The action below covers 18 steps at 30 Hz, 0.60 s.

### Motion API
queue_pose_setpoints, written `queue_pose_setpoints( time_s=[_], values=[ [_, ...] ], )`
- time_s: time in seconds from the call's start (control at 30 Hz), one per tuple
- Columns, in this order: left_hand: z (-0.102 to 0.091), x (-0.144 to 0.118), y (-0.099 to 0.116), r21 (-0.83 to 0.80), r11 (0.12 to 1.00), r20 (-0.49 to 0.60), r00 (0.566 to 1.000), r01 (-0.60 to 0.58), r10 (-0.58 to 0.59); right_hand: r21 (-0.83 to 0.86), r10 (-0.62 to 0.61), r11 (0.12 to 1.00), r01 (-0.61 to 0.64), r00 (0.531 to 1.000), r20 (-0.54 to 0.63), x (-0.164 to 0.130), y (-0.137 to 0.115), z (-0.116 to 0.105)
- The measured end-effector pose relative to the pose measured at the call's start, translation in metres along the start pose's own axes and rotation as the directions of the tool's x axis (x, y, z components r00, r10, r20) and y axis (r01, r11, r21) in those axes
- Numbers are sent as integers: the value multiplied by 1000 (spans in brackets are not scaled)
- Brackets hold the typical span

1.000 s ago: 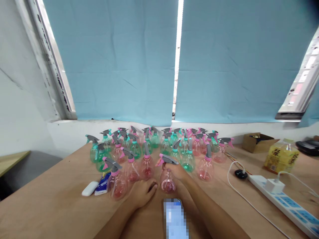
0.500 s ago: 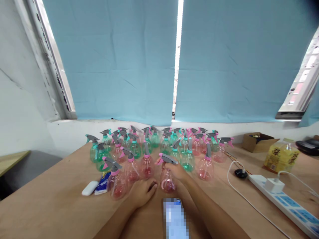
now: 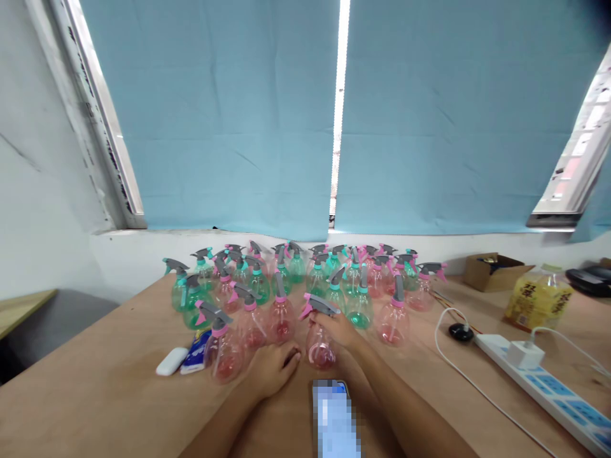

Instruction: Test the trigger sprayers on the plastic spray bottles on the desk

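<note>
My right hand (image 3: 335, 326) is wrapped round the neck of a clear pink spray bottle (image 3: 321, 355), just under its grey trigger head with the pink nozzle. The bottle stands upright on the table. My left hand (image 3: 273, 369) rests on the wood to the left of it, fingers curled and thumb forward. A dark gap shows between thumb and fingers; whether anything is inside is hidden. Nearest to that hand are a pink spray bottle (image 3: 224, 357) on its left and another pink spray bottle (image 3: 281, 318) behind it. A phone (image 3: 335, 420) with a blurred screen lies between my forearms.
Several green and pink spray bottles (image 3: 296, 270) crowd the back of the table. To the left lie a white case (image 3: 172, 361) and a blue packet (image 3: 196, 353). On the right are a power strip (image 3: 548, 388), cables, a yellow jug (image 3: 538, 299) and a cardboard box (image 3: 494, 272).
</note>
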<state>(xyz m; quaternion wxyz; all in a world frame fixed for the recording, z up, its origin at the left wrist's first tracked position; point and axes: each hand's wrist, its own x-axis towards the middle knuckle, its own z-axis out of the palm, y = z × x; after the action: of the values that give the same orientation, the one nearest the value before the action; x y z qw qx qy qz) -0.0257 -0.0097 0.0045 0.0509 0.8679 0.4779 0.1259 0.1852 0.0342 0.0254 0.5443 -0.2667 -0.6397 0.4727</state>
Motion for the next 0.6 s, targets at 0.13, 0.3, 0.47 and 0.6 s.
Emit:
queue_pose_setpoints(
  time_s=[0.13,0.3,0.47,0.6],
  values=[
    [-1,0,1,-12,1000,6,1000,-6,6,-6,-22,1000,22,1000,15,0,-2,0],
    [2,0,-1,-10,1000,-1,1000,-10,10,-44,-59,997,56,996,-61,0,5,4],
    [1,0,-2,-21,1000,-3,1000,-8,8,-409,-261,906,111,905,-335,-3,21,12],
    [2,0,-3,-30,999,-8,1000,-12,12,-665,-418,723,187,884,-206,3,33,16]
  ],
)
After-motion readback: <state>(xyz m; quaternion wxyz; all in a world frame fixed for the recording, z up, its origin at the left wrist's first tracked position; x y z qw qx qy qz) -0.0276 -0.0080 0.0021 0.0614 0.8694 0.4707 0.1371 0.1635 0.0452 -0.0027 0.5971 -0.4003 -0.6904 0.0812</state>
